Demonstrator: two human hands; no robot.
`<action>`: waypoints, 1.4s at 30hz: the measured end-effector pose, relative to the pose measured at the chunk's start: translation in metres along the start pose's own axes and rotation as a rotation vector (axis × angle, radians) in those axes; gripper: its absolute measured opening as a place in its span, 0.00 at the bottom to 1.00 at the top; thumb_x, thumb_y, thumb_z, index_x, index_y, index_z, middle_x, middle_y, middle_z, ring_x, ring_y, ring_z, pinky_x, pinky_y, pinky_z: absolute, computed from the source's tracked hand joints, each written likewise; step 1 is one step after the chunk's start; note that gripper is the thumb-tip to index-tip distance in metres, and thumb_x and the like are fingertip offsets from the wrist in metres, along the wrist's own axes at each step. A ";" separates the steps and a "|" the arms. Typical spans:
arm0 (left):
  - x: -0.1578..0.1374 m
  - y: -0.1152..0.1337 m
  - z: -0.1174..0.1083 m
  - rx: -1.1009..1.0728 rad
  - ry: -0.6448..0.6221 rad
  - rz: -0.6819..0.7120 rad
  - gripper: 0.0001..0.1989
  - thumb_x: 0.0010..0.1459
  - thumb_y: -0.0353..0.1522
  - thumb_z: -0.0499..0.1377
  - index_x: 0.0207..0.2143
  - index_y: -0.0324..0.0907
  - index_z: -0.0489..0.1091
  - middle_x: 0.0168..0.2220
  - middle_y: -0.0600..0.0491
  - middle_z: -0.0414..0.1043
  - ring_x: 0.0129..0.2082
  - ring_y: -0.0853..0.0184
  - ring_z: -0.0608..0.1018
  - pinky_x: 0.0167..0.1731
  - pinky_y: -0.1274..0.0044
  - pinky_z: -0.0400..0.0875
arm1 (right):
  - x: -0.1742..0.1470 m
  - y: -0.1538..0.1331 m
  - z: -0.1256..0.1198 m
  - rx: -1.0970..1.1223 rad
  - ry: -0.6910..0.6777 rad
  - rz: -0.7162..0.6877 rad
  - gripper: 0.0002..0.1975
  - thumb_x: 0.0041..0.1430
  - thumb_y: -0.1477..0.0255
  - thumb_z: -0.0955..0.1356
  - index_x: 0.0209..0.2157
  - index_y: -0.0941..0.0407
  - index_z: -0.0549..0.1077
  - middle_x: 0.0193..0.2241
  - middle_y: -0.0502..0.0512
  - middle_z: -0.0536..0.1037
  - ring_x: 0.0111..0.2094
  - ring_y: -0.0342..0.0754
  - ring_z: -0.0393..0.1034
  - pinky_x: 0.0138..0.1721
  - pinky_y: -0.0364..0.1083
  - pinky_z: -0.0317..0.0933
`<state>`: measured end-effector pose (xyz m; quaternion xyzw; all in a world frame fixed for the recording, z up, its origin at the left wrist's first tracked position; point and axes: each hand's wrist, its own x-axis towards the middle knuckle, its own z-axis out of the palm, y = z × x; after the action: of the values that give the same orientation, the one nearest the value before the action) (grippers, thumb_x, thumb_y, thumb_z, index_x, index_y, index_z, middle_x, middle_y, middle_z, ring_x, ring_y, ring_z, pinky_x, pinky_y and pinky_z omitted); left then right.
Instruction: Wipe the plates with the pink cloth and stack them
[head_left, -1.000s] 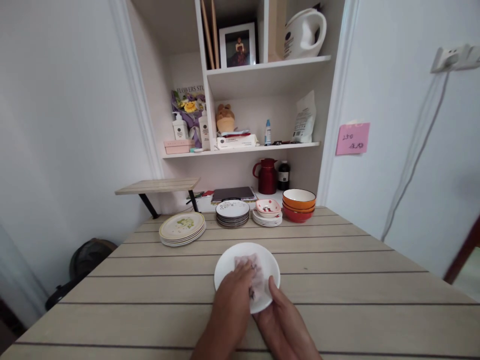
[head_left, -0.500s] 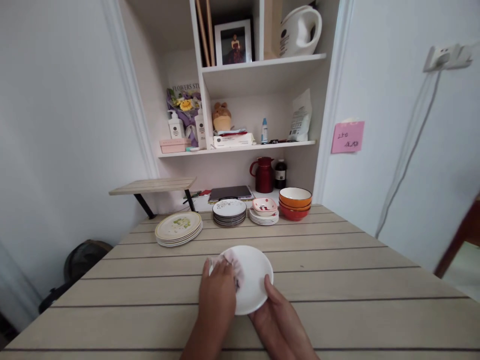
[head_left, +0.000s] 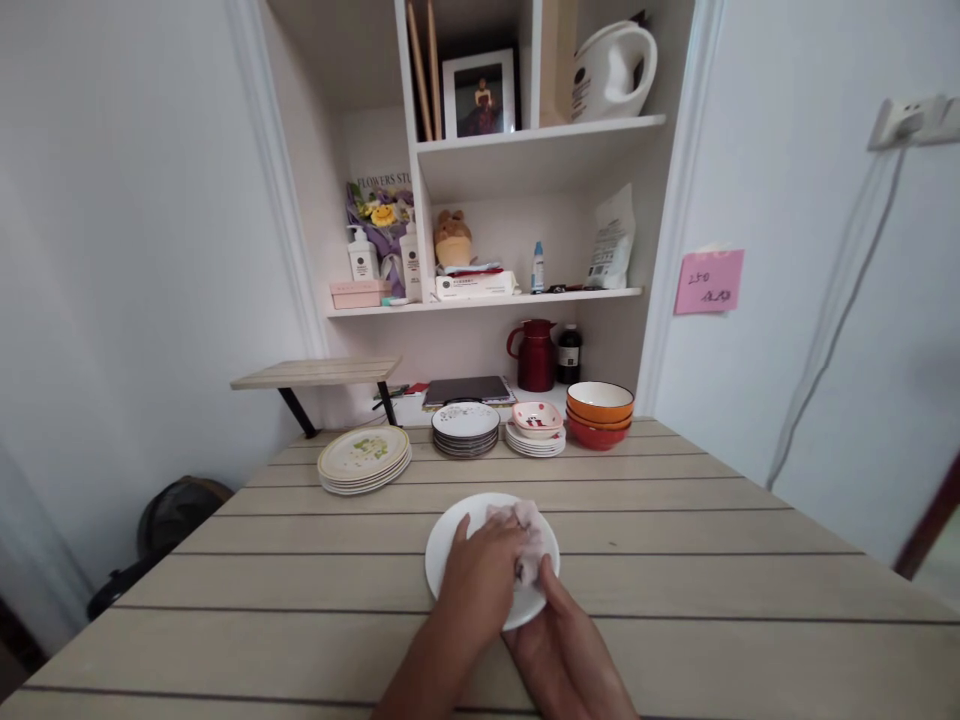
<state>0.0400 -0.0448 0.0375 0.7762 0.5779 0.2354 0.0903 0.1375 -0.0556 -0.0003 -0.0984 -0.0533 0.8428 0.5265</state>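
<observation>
A round white plate (head_left: 448, 540) is held just above the near part of the wooden table (head_left: 300, 580). My right hand (head_left: 566, 650) grips its lower right rim, thumb on top and fingers underneath. Pressed against the plate's upper right face is a crumpled pale pink cloth (head_left: 531, 530), under the fingers of my left hand (head_left: 484, 575). The left fingers are bent over the cloth, and its thumb lies apart on the plate. Part of the cloth and the plate's lower middle are hidden by my left hand.
Along the table's far side stand cream plates (head_left: 364, 455), dark-rimmed plates (head_left: 465, 425), small white plates under a patterned bowl (head_left: 537, 418), and orange and red bowls (head_left: 600, 405). A small raised shelf (head_left: 319, 372) is at the back left. Behind is a red jug (head_left: 535, 355).
My left hand has slid the cloth across the plate from its left side to its upper right. My right hand keeps its hold on the rim. The view has shifted slightly.
</observation>
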 end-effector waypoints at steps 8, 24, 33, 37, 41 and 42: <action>0.021 -0.003 0.005 0.252 0.013 -0.185 0.19 0.65 0.33 0.45 0.49 0.49 0.72 0.55 0.49 0.71 0.57 0.56 0.69 0.60 0.48 0.44 | 0.004 -0.002 -0.006 0.015 -0.056 -0.001 0.21 0.57 0.66 0.69 0.53 0.53 0.72 0.48 0.58 0.79 0.51 0.53 0.70 0.56 0.56 0.60; -0.034 -0.007 0.010 0.291 -0.027 -0.321 0.25 0.60 0.24 0.48 0.59 0.46 0.65 0.62 0.48 0.62 0.62 0.56 0.64 0.59 0.62 0.60 | 0.006 -0.003 -0.012 -0.063 -0.089 0.166 0.28 0.40 0.58 0.77 0.42 0.60 0.79 0.46 0.65 0.79 0.53 0.60 0.68 0.58 0.59 0.57; -0.007 -0.008 0.009 0.084 -0.013 -0.121 0.23 0.62 0.29 0.45 0.54 0.54 0.69 0.60 0.57 0.66 0.63 0.64 0.62 0.64 0.59 0.47 | 0.016 -0.010 -0.020 -0.058 -0.020 0.171 0.24 0.33 0.61 0.79 0.35 0.57 0.81 0.39 0.61 0.82 0.51 0.59 0.71 0.58 0.59 0.56; 0.006 -0.014 0.001 0.202 0.047 -0.221 0.22 0.63 0.29 0.44 0.51 0.49 0.71 0.57 0.51 0.70 0.61 0.60 0.65 0.63 0.52 0.41 | 0.025 -0.009 -0.032 -0.049 -0.019 0.174 0.25 0.35 0.64 0.79 0.39 0.57 0.80 0.38 0.61 0.83 0.53 0.60 0.69 0.59 0.59 0.54; 0.005 -0.018 0.001 0.324 0.087 -0.309 0.21 0.64 0.30 0.44 0.54 0.44 0.69 0.57 0.46 0.69 0.60 0.57 0.66 0.63 0.52 0.42 | 0.029 -0.007 -0.040 -0.075 -0.060 0.205 0.26 0.42 0.64 0.77 0.45 0.58 0.78 0.44 0.64 0.81 0.55 0.61 0.66 0.60 0.60 0.53; 0.002 -0.018 0.002 0.344 0.094 -0.325 0.21 0.65 0.30 0.44 0.55 0.43 0.69 0.57 0.46 0.69 0.60 0.57 0.66 0.63 0.53 0.43 | 0.029 -0.007 -0.040 -0.096 -0.068 0.217 0.26 0.44 0.64 0.76 0.46 0.59 0.77 0.46 0.65 0.80 0.56 0.61 0.66 0.60 0.60 0.53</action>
<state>0.0255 -0.0371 0.0288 0.6652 0.7303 0.1518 -0.0335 0.1399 -0.0270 -0.0414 -0.1000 -0.1004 0.8941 0.4248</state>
